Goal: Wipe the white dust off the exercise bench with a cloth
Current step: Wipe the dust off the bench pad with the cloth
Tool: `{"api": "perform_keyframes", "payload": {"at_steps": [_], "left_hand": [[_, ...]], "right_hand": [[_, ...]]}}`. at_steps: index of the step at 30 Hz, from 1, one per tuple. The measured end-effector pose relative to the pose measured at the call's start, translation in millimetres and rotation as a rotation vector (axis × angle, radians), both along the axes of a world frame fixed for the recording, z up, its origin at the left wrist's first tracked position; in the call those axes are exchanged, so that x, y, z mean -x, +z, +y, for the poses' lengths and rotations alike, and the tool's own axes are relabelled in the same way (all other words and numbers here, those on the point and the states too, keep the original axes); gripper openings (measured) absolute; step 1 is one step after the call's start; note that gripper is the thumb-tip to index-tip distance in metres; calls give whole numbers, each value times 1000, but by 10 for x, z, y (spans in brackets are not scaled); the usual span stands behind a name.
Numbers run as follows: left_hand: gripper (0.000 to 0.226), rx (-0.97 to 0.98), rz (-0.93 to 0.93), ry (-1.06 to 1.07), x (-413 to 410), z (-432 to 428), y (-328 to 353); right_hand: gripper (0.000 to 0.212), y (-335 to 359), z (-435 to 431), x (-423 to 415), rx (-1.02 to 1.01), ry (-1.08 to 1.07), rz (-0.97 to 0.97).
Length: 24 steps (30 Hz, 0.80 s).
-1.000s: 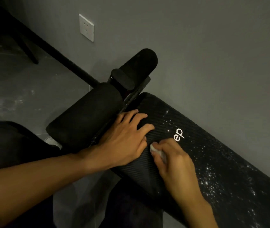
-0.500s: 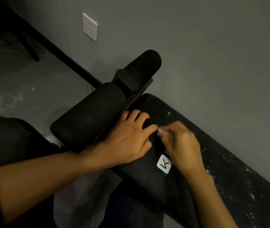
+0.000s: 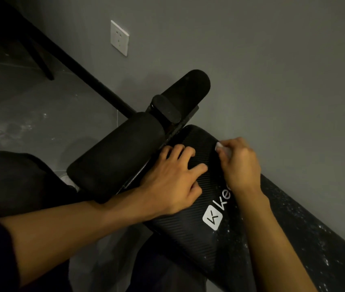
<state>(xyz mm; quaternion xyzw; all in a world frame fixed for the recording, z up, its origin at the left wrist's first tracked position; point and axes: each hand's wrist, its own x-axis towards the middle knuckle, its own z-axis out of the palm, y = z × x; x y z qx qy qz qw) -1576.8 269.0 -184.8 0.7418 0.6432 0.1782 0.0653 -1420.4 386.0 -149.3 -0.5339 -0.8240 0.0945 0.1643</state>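
The exercise bench [image 3: 190,234] is a long black pad with a ribbed surface, and it stands close along a grey wall [image 3: 272,81]. The left hand [image 3: 173,182] lies palm down on the rounded end of the bench, with the fingers spread and only a little bent; it holds nothing and rests on the pad. The right hand [image 3: 240,165] is at the wall-side corner of the same end. Its fingers are curled around a small white cloth [image 3: 223,149], pinched between the thumb and the fingers, and only a small part of the cloth shows out of the hand. The cloth is right at this corner of the bench; if it presses on the pad cannot be told. A white logo [image 3: 212,219] is printed on the bench, and the right wrist covers part of it. Farther along the bench from the hands, white dust [image 3: 323,228] lies in many small specks, while the end under the hands looks mostly clean. Beyond the rounded end of the bench are two black foam rollers: the near roller [image 3: 116,159] on the side away from the wall and the far roller [image 3: 185,87] on the wall side. On the wall beyond the bench is a white socket [image 3: 119,37].
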Motion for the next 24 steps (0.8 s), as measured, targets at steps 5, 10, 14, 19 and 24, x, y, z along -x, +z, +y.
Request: {"api": "perform_keyframes", "payload": {"at_steps": [5,10,14,19,24], "left_hand": [[45,-11,3,-2,4,8,-23],[45,-8,31,-7,2,9,-23],[44,-9,68,-5,-14,-5,-5],[43,-38,88,-10,-27,15,-19],[41,-22,94,-19,-32,23,-5]], "right_hand": [[20,64,-446,-194,99,69,12],[19,59,-523,-350,66,-35,1],[24,74,-199,-255,37,-96,-40],[12,106,-791,-430,197,114,76],[22,24,-363,-365,40,21,-44]]}}
